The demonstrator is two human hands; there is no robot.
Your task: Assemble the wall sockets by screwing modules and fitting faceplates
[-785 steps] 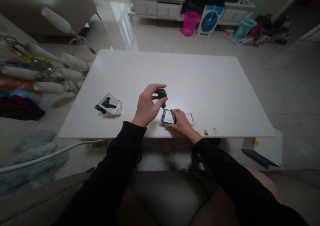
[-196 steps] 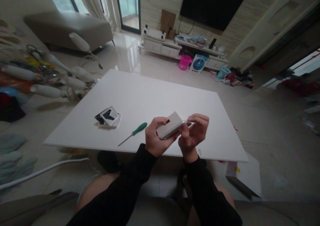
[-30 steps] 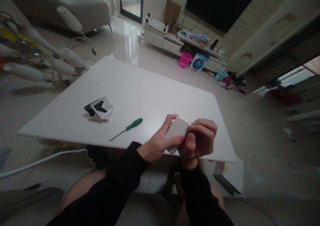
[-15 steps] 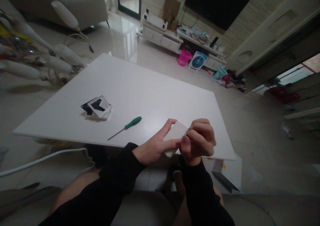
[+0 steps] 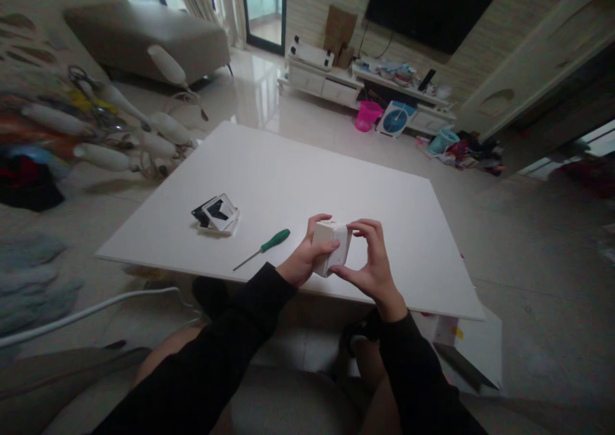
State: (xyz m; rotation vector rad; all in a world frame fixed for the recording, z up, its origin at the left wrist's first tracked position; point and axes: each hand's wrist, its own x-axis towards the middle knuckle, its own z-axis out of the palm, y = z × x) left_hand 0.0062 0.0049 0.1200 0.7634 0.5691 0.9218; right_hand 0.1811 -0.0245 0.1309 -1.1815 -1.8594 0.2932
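Head view, and both of your hands meet on the white box (image 5: 342, 253), held up over the near part of the table (image 5: 307, 166). Your left hand (image 5: 306, 257) is clamped on it from nine o'clock, thumb across its near side, fingers wrapped behind: that looks like the steadying grip. At three o'clock your right hand (image 5: 373, 265) closes in a wide C, fingertips on the top edge, thumb low down, a span that probably lets it press evenly from above and below. Blur blends the white surfaces, so you can't be sure where one part ends and another begins. Over at nine o'clock from the box lies the green-handled screwdriver (image 5: 271, 241), tip towards eight, handle towards two; set down there, it leaves both palms free, with its grip end within easy reach. Between nine and ten o'clock, farther off, sits the stack of frames (image 5: 217, 214), pieces leaning at angles, well apart from your working spot.
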